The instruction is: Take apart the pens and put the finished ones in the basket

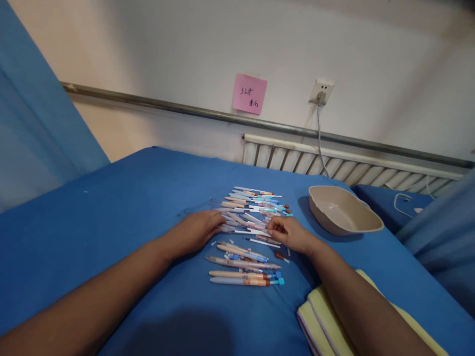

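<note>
Two hands rest on scattered pens (249,217) on the blue sheet (111,222): left hand (198,230) flat and open, right hand (291,234) curled, fingertips pinching one pen; beige basin (343,210) nearby.

**Two hands at a pile of pens**

On the blue-covered table (111,222) lies a spread of pens (248,217), most in pale orange and blue. The left hand (200,230) rests flat at the pile's left edge, fingers touching pens. The right hand (291,233) pinches a thin white refill (256,231) (fingers curled). A beige basin (343,210) sits to the far right; folded yellow cloth (319,311) lies near, under the right forearm.
</note>
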A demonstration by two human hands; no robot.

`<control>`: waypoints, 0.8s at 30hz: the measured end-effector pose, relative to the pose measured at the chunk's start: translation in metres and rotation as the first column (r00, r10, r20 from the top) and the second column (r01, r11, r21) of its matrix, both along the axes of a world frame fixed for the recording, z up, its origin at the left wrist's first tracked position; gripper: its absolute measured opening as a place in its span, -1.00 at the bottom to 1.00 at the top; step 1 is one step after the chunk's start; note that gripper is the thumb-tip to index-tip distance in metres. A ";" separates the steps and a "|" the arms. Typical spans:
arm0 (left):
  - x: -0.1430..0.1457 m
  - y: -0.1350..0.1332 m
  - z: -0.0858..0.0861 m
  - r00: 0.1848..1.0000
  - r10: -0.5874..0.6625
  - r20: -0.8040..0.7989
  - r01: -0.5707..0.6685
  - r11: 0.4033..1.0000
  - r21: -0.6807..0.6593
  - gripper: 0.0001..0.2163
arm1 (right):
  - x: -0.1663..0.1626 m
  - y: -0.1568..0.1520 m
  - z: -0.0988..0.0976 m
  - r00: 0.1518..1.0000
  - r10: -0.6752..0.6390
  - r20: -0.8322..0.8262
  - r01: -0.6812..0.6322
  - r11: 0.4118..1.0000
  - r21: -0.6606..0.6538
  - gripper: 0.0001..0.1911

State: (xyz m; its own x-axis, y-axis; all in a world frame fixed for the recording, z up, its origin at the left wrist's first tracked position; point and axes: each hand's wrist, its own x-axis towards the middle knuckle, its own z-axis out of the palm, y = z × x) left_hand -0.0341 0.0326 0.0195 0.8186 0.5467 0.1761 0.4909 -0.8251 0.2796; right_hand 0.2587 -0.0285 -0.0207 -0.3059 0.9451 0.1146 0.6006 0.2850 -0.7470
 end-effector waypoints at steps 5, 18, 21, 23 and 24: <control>-0.013 0.009 -0.001 1.000 0.012 -0.005 -0.012 1.000 0.014 -0.81 | -0.001 0.000 -0.001 1.000 0.005 0.007 -0.005 1.000 -0.020 -0.92; 0.001 -0.002 -0.014 0.999 -0.016 0.047 0.019 0.998 -0.055 -0.76 | -0.023 -0.012 0.010 0.952 -0.006 0.307 -0.060 0.977 0.204 -0.91; 0.003 -0.003 -0.017 0.998 0.014 0.063 -0.013 1.000 -0.009 -0.77 | -0.032 -0.017 0.018 0.912 -0.058 0.405 -0.068 0.954 0.291 -0.84; 0.004 -0.004 -0.016 0.996 0.029 0.088 -0.031 0.999 0.019 -0.78 | -0.039 -0.022 0.024 0.900 -0.018 0.435 -0.113 0.956 0.272 -0.83; 0.004 -0.005 -0.015 0.995 0.031 0.099 -0.033 0.999 0.025 -0.79 | -0.042 -0.025 0.026 0.896 0.021 0.443 -0.143 0.959 0.245 -0.84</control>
State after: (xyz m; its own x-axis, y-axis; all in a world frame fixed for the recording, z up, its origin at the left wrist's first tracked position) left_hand -0.0301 0.0280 0.0041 0.7786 0.5664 0.2701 0.4883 -0.8173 0.3060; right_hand 0.2163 -0.0532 0.0048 -0.4576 0.8676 0.1946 0.8110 0.4970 -0.3087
